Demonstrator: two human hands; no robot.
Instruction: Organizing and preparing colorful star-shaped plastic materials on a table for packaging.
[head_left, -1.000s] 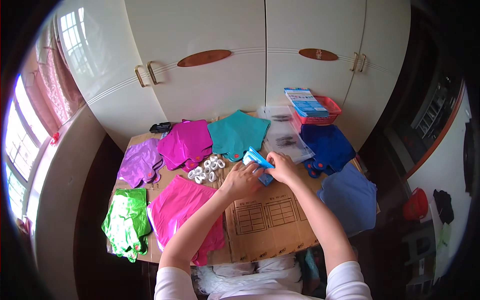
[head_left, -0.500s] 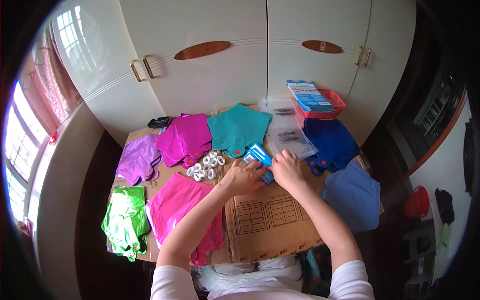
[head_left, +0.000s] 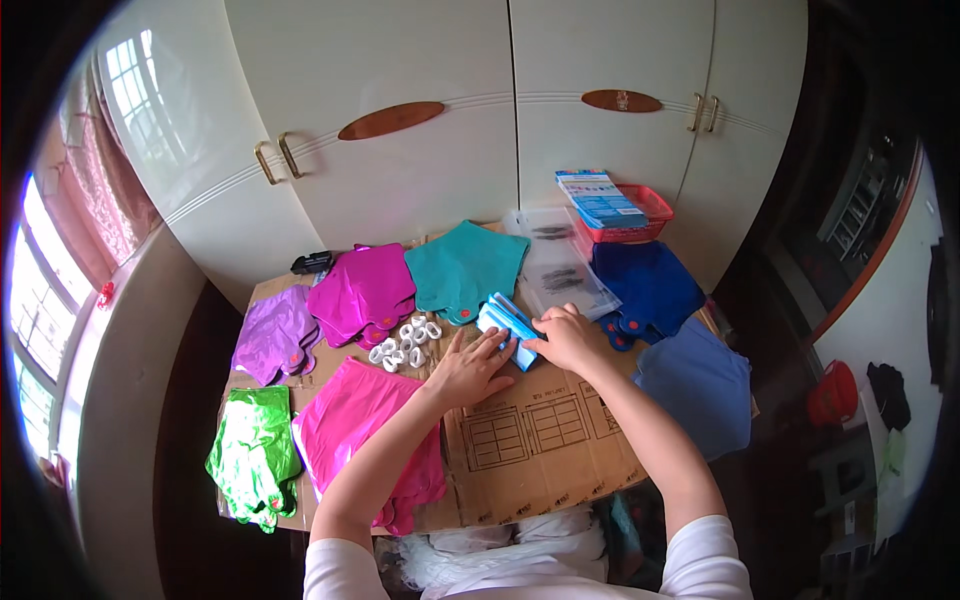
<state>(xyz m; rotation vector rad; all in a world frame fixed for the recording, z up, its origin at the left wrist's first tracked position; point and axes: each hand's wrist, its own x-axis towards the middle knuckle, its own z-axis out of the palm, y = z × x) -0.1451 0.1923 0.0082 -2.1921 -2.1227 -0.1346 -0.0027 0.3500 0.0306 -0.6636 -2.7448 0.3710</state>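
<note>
While both hands meet at mid-surface, entries as follows.

Light-blue stack (head_left: 507, 325): thin, flat, folded pieces, light blue with a darker blue edge, fanned slightly; lies on the cardboard-covered surface (head_left: 540, 440).
Left hand (head_left: 470, 365): released, palm down, fingers spread flat; fingertips touch the stack's near edge.
Right hand (head_left: 567, 338): fingers curled onto the stack's right end, pressing or pinching it; a full grasp cannot be told.
Beyond the hands: teal pile (head_left: 463, 268), clear plastic sleeves (head_left: 560, 265), red basket (head_left: 640, 215) with a blue packet.
Left of the left hand: white rings (head_left: 405, 342) just beside it, then magenta pile (head_left: 362, 290), purple pile (head_left: 275, 335), pink pile (head_left: 365, 420), green pile (head_left: 250, 455).
Right of the right hand: dark-blue pile (head_left: 645, 285), grey-blue pile (head_left: 700, 385).
Obstruction: the right hand's fingers cover the stack's right end.
</note>
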